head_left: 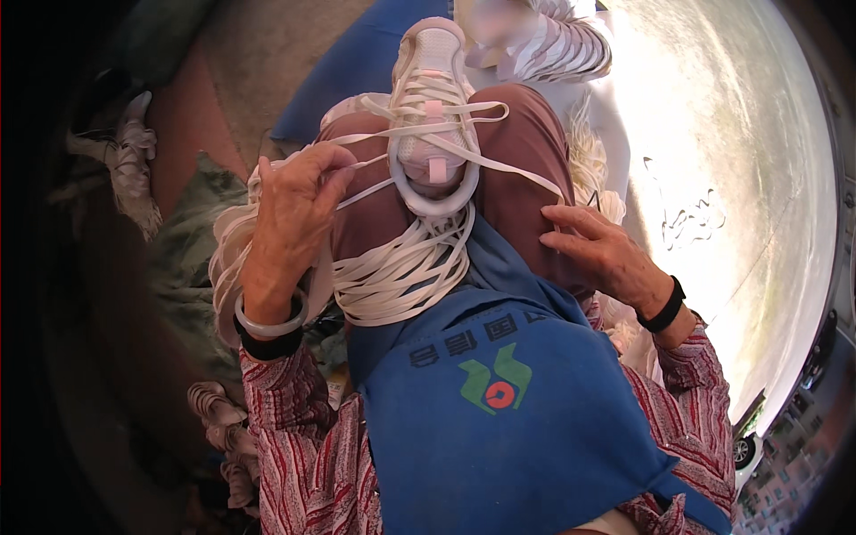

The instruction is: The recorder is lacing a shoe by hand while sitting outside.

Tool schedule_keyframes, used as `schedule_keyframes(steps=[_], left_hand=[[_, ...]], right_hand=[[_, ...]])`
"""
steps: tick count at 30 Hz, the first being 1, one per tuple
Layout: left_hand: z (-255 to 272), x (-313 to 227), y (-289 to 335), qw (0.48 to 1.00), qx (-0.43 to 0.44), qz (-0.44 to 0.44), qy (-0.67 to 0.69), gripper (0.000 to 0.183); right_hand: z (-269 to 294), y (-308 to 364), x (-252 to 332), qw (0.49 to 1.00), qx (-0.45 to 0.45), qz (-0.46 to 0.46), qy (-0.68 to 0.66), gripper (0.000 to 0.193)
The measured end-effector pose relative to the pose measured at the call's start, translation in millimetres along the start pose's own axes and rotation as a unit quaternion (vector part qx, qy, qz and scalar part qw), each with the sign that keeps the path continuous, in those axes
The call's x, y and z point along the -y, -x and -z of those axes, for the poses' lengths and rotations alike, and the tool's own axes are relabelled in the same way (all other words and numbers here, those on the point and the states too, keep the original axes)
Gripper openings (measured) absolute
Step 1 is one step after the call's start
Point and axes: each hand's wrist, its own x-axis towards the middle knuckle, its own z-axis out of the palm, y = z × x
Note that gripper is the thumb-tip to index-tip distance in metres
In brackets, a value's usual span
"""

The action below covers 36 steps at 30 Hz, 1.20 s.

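A white and pale pink sneaker (439,58) rests between my knees with its toe pointing away from me. A flat white shoelace (522,172) crosses its tongue, passes through the eyelets and leaves loose loops on both sides. My left hand (294,201) pinches one stretch of the lace left of the shoe. On the right, my right hand (602,252) has its thumb and forefinger closed at the lace's other end, above my knee. Behind the heel, a thick bundle of white laces (392,283) lies on my lap, against the blue apron (526,428).
More pale shoes (234,232) are piled beside my left leg, and others (218,406) lie lower left. Stacked shoes (566,45) stand at the far right. Pale laces (584,156) hang beside my right knee. Dark laces (695,218) lie on the bright floor.
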Motion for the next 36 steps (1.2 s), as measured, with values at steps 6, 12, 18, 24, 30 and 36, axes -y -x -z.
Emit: schedule_keyframes(steps=[6, 12, 18, 24, 30, 36], left_hand=[[-12.5, 2.5, -3.5, 0.999, -0.006, 0.013, 0.029, 0.013], [-17.8, 1.8, -13.5, 0.998, -0.054, -0.009, -0.017, 0.017], [-18.2, 2.2, -21.8, 0.996, 0.000, 0.035, 0.080, 0.020], [-28.7, 10.4, -28.0, 0.964, 0.003, 0.107, 0.244, 0.021], [-40.2, 16.5, -32.6, 0.972, -0.070, 0.008, 0.224, 0.022], [-26.5, 2.3, -35.1, 0.937, 0.012, 0.112, 0.331, 0.023]], right_hand=[[-4.0, -9.1, -1.0, 0.999, -0.033, 0.015, 0.025, 0.021], [6.2, -57.8, 7.0, 0.990, -0.119, 0.000, -0.082, 0.027], [40.2, -86.8, 19.5, 0.814, -0.110, -0.072, -0.566, 0.018], [59.6, -95.3, -16.7, 0.998, 0.033, 0.027, -0.042, 0.017], [30.3, -104.1, -25.9, 0.994, -0.110, 0.020, -0.013, 0.015], [13.4, -103.2, -17.5, 0.984, -0.117, -0.086, -0.103, 0.010]])
